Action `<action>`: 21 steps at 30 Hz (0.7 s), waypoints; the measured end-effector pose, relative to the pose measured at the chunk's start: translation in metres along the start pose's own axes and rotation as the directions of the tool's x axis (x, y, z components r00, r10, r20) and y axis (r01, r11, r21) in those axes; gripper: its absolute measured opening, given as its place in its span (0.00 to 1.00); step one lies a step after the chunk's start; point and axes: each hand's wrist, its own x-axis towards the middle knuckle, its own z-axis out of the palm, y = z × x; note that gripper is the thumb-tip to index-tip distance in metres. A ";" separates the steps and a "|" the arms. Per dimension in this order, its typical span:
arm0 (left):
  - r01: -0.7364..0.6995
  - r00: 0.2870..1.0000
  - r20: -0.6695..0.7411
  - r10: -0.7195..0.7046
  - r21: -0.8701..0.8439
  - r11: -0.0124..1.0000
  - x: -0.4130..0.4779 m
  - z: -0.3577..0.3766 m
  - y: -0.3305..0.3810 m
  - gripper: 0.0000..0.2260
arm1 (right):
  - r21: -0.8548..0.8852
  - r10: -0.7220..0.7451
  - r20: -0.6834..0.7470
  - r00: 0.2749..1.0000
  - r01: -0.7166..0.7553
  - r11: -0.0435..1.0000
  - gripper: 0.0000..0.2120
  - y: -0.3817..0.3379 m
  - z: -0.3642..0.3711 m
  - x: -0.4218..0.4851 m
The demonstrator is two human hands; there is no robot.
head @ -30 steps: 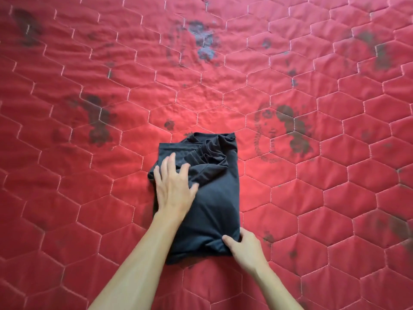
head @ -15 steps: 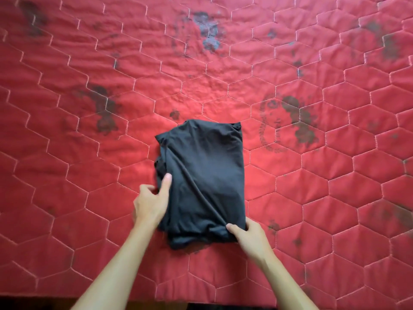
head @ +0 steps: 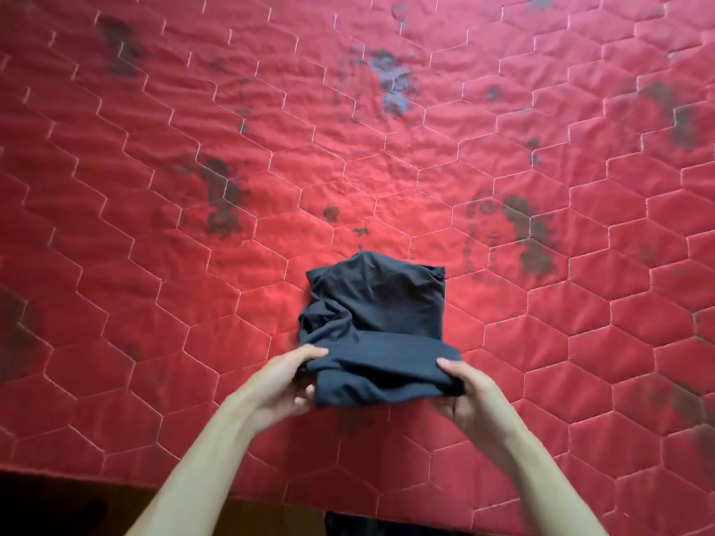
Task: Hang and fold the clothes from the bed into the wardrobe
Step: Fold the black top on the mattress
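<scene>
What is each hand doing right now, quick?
Left hand: holding the near left edge of the folded black garment.
Right hand: holding its near right edge.

The bed point(head: 154, 303) shows a red surface quilted in pale-stitched hexagons, blotched in places with dark, faded marks. A folded black garment point(head: 387, 299) lies on it near its front edge, the near end raised off the surface.
</scene>
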 end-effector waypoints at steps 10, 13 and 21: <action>-0.399 0.644 -0.514 0.567 0.407 0.822 0.070 0.034 0.061 0.23 | -0.602 -0.380 -0.369 0.848 0.093 0.793 0.23 -0.058 0.011 0.095; -0.161 0.717 -0.506 0.480 0.549 0.820 0.084 0.045 0.042 0.34 | -0.657 -0.309 -0.392 0.867 -0.028 0.753 0.29 -0.051 0.009 0.102; -0.218 0.859 -0.501 0.105 -0.172 0.961 0.064 0.046 0.052 0.09 | -0.373 0.101 -0.183 0.978 -0.164 0.913 0.24 -0.062 0.033 0.090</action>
